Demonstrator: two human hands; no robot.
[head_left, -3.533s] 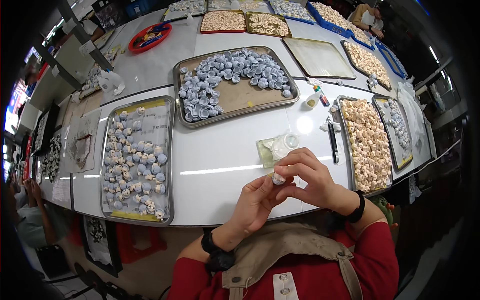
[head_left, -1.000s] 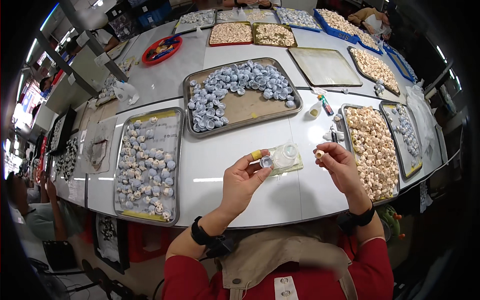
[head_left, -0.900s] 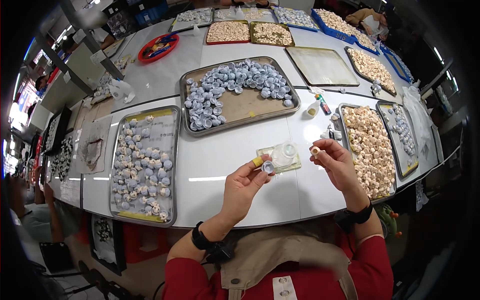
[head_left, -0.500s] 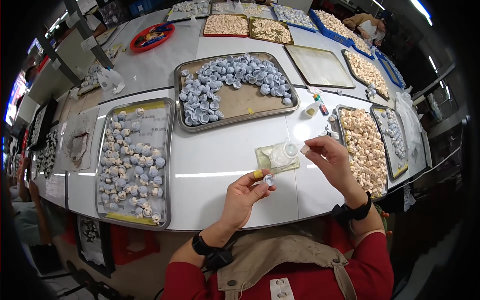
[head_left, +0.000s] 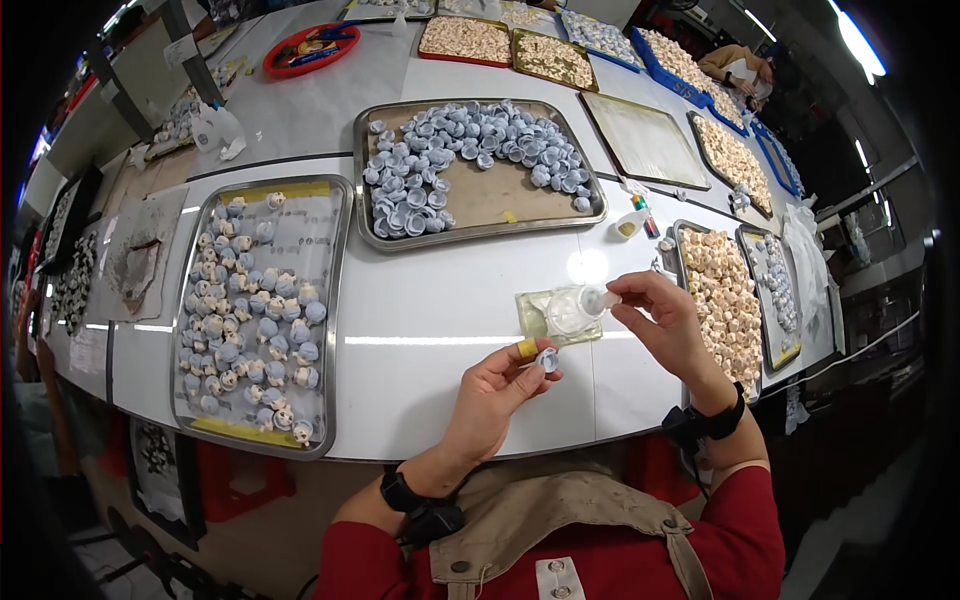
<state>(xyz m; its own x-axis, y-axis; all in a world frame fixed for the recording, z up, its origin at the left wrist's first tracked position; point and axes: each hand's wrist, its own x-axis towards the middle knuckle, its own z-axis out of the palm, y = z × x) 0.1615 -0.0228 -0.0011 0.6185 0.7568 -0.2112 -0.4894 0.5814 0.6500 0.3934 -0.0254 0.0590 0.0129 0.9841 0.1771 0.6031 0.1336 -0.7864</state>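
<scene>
My left hand, with yellow tape on a finger, pinches a small blue-grey cup-shaped piece, its hollow side up. At the mouth of a clear plastic jar, my right hand is closed in a pinch on a small cream-coloured piece, mostly covered by the fingers. Whether that piece touches the jar cannot be made out. The jar stands on a yellowish pad beyond my left hand. A metal tray of blue-grey cups lies farther back.
At the left, a tray holds joined blue-and-cream pieces. A tray of cream pieces stands at the right, close to my right forearm. Small bottles sit behind the jar. A co-worker is at the far right.
The cream piece in my right hand has come up to the jar's mouth. My left hand keeps its cup and has barely shifted. The whole view has turned slightly.
</scene>
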